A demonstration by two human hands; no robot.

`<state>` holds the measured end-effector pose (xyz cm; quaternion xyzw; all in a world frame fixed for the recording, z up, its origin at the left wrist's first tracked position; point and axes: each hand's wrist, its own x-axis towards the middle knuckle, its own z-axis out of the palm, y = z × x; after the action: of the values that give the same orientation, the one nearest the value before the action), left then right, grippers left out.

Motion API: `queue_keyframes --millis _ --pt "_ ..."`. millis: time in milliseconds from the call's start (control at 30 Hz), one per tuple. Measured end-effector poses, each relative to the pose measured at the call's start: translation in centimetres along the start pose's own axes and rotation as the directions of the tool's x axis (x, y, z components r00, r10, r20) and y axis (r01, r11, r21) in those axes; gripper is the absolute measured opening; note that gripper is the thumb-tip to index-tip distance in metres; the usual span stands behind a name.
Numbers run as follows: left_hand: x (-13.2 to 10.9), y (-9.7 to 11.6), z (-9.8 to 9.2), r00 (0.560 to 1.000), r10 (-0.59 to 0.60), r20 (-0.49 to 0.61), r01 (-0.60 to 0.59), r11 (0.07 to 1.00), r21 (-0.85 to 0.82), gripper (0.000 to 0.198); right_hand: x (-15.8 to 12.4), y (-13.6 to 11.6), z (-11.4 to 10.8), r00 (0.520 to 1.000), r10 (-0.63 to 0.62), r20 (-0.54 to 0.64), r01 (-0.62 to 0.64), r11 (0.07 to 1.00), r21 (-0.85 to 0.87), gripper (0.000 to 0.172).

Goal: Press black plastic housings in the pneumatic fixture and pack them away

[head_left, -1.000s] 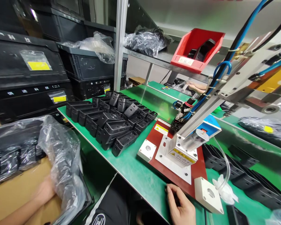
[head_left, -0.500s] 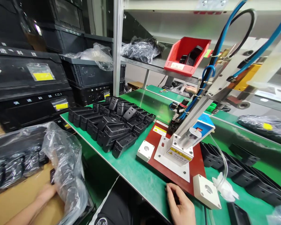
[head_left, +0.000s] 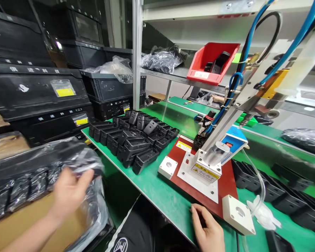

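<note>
My left hand [head_left: 69, 192], smeared by motion, is over the bag-lined box at the left. Its thumb and fingers grip a black part in clear plastic [head_left: 96, 172]; blur hides its exact shape. Bagged black parts [head_left: 39, 183] lie in a row beside it, above brown cardboard [head_left: 23, 224]. My right hand [head_left: 207, 227] rests at the green table's front edge, fingers curled and thumb tip by the index finger, with nothing visible in them. Near it are a white button box [head_left: 237, 213] and the red-brown base [head_left: 178, 187] of a press [head_left: 204, 166].
Black plastic housings [head_left: 145, 160] crowd the table's left side, and more housings [head_left: 275, 196] line the right. A red bin [head_left: 212, 63] sits on the shelf above. Dark crates [head_left: 34, 94] are stacked at the left. Blue hoses [head_left: 246, 38] hang by the press.
My left hand has moved up and to the right from the cardboard, bringing the plastic-covered black part with it. My right hand stays at the table edge. The view has turned slightly left.
</note>
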<state>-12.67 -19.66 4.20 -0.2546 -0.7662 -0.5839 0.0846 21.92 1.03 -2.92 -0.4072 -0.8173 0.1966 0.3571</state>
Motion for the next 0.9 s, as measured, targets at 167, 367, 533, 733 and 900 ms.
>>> queue_keyframes --millis 167,367,533,733,900 --pt "-5.3 4.3 6.4 0.723 0.354 0.593 -0.159 0.921 -0.355 0.032 -0.3 -2.5 -0.9 0.996 0.091 -0.02 -0.086 0.979 0.183 0.034" --pt "-8.3 7.0 9.5 0.394 0.614 0.683 -0.357 0.788 -0.502 0.04 -0.6 -6.8 -3.5 0.994 0.011 -0.109 0.021 0.958 0.288 0.028" --pt "-8.4 7.9 10.3 0.281 0.625 0.729 -0.378 0.77 -0.514 0.038 -0.7 -7.4 -4.3 0.997 0.071 0.038 -0.081 0.912 0.401 0.032" --pt "-7.9 7.6 12.2 0.452 0.468 0.76 -0.12 0.876 -0.468 0.037 -0.5 -7.1 -4.4 0.941 0.288 0.18 -0.328 0.634 0.7 0.033" --pt "-8.6 7.7 13.9 0.466 0.413 0.782 0.148 0.836 -0.529 0.041 -0.5 -7.1 -4.3 0.905 0.41 0.114 -0.319 0.476 0.819 0.037"
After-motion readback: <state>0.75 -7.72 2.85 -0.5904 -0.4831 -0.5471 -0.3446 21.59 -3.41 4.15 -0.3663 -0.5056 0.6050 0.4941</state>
